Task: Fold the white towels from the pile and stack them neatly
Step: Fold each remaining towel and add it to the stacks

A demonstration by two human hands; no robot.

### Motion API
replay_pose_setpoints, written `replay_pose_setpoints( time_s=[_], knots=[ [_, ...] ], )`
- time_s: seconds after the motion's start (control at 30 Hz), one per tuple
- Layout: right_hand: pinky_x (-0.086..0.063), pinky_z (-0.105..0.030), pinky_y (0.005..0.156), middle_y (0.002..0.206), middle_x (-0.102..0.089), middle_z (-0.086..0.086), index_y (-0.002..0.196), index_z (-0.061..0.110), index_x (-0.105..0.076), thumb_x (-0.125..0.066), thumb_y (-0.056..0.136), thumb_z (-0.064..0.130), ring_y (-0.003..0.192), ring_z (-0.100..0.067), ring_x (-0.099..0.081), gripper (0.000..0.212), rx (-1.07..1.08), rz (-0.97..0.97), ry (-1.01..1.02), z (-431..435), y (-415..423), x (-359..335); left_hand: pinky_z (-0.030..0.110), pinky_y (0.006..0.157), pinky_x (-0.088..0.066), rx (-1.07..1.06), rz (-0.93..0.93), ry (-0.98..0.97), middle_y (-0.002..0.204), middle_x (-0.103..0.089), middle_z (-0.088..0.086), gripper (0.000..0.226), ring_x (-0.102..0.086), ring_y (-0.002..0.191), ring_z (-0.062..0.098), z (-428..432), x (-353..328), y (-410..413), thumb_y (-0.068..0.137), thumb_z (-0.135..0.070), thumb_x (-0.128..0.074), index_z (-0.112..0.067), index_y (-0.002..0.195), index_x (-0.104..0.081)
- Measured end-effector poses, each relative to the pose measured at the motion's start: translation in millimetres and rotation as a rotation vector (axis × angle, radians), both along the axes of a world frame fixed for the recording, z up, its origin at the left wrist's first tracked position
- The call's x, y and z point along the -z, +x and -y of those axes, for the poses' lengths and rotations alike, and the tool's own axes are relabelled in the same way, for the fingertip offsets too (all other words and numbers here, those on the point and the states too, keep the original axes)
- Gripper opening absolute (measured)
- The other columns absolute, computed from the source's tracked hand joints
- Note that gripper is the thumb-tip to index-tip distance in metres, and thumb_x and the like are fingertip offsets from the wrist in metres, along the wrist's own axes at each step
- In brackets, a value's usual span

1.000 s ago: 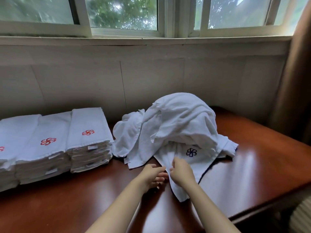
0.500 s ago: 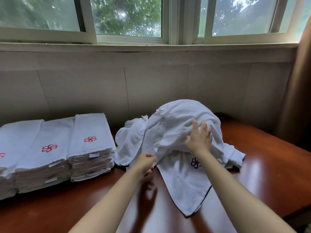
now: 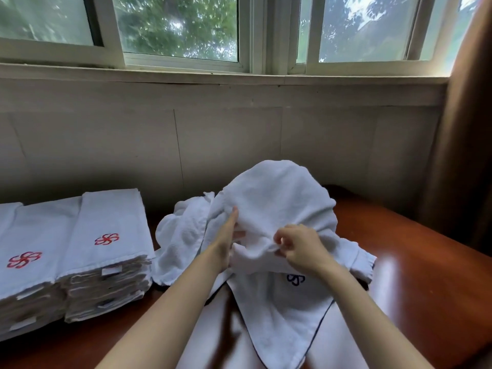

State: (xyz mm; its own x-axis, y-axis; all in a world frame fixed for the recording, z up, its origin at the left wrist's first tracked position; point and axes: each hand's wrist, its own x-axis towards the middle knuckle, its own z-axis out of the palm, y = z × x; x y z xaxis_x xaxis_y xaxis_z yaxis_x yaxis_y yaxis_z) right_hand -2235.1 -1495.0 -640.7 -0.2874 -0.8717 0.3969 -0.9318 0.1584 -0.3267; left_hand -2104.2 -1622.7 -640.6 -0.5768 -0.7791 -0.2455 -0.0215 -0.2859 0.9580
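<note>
Partly towel-hidden left hand (image 3: 226, 235) fingers

One head-worn view — close, looking forward and down at the table (image 3: 415, 265) (window (image 3: 181, 27) above).

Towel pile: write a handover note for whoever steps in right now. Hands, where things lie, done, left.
Left hand: fingers straight, pressed against the side of the top towel.
Right hand: pinches that towel's front edge.
Unfolded pile sits mid-table; a navy-logo towel lies under it, one corner hanging toward the person.
Done: folded stacks with red logos stand in a row on the left.
Left: pull the top towel free, fold it, stack it, then the rest.
</note>
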Motion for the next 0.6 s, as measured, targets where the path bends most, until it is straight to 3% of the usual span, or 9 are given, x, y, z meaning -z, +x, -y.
replay_pose_setpoints(
  time_s=[0.1, 0.17, 0.23, 0.3, 0.37, 0.43, 0.53, 0.6],
  knots=[
    [-0.038, -0.022, 0.074, 0.077, -0.051, 0.008, 0.087, 0.019, -0.065, -0.069, 0.081, 0.011, 0.084, -0.017, -0.050, 0.011, -0.197, 0.229, 0.057, -26, 13, 2, 0.025, 0.065, -0.045, 0.103, 0.001, 0.007, 0.100, -0.073, 0.003, 0.053, -0.066, 0.090, 0.012, -11, -5, 10, 0.082, -0.062, -0.058, -0.017, 0.107, -0.067],
    [-0.039, -0.022, 0.076, 0.079, -0.052, 0.007, 0.081, 0.029, -0.059, -0.069, 0.081, 0.009, 0.084, -0.015, -0.050, 0.022, -0.270, 0.338, 0.059, -41, 24, -5, 0.025, 0.059, -0.047, 0.153, -0.001, -0.007, 0.088, -0.069, 0.005, 0.037, -0.065, 0.077, 0.016, -24, -5, 15, 0.088, -0.043, -0.062, -0.010, 0.104, -0.066],
    [-0.040, -0.025, 0.076, 0.077, -0.052, 0.009, 0.075, 0.035, -0.053, -0.067, 0.081, 0.010, 0.080, -0.010, -0.048, 0.029, -0.314, 0.352, 0.061, -53, 36, -15, 0.023, 0.053, -0.041, 0.140, -0.042, -0.032, 0.071, -0.058, 0.006, 0.013, -0.054, 0.061, 0.015, -39, -7, 21, 0.091, -0.023, -0.059, -0.010, 0.088, -0.062],
    [-0.040, -0.024, 0.071, 0.072, -0.050, 0.010, 0.074, 0.029, -0.056, -0.065, 0.077, 0.018, 0.072, -0.005, -0.046, 0.015, -0.374, 0.312, 0.076, -66, 52, -25, 0.022, 0.050, -0.041, 0.208, -0.163, -0.036, 0.060, -0.054, 0.003, 0.019, -0.052, 0.053, 0.012, -51, -11, 34, 0.090, -0.013, -0.055, -0.012, 0.072, -0.061],
    [-0.038, -0.024, 0.066, 0.068, -0.049, 0.010, 0.073, 0.023, -0.056, -0.058, 0.071, 0.026, 0.067, -0.004, -0.044, 0.005, -0.435, 0.272, 0.090, -77, 69, -33, 0.024, 0.055, -0.046, 0.342, -0.281, -0.046, 0.064, -0.060, 0.005, 0.008, -0.059, 0.059, 0.014, -60, -18, 51, 0.084, -0.008, -0.056, -0.007, 0.081, -0.064],
    [-0.034, -0.020, 0.061, 0.063, -0.045, 0.012, 0.066, 0.030, -0.047, -0.058, 0.072, 0.030, 0.062, -0.002, -0.042, 0.013, -0.489, 0.260, 0.168, -82, 86, -40, 0.024, 0.052, -0.047, 0.428, -0.325, -0.100, 0.066, -0.060, 0.005, 0.019, -0.059, 0.059, 0.013, -67, -22, 71, 0.073, 0.000, -0.054, -0.006, 0.089, -0.063],
    [-0.032, -0.018, 0.059, 0.061, -0.044, 0.012, 0.062, 0.030, -0.043, -0.067, 0.080, 0.020, 0.059, 0.000, -0.041, 0.032, -0.529, 0.246, 0.289, -81, 101, -43, 0.024, 0.049, -0.041, 0.317, -0.078, -0.221, 0.072, -0.052, 0.007, 0.044, -0.054, 0.058, 0.014, -73, -24, 88, 0.058, 0.001, -0.050, -0.005, 0.100, -0.055],
    [-0.037, -0.021, 0.062, 0.065, -0.051, 0.010, 0.067, 0.023, -0.053, -0.070, 0.080, 0.016, 0.062, -0.001, -0.046, 0.023, -0.423, 0.263, 0.214, -79, 103, -38, 0.027, 0.052, -0.038, 0.254, 0.069, -0.279, 0.076, -0.050, 0.009, 0.045, -0.051, 0.061, 0.016, -80, -24, 100, 0.054, -0.002, -0.047, -0.007, 0.098, -0.055]
  ],
)
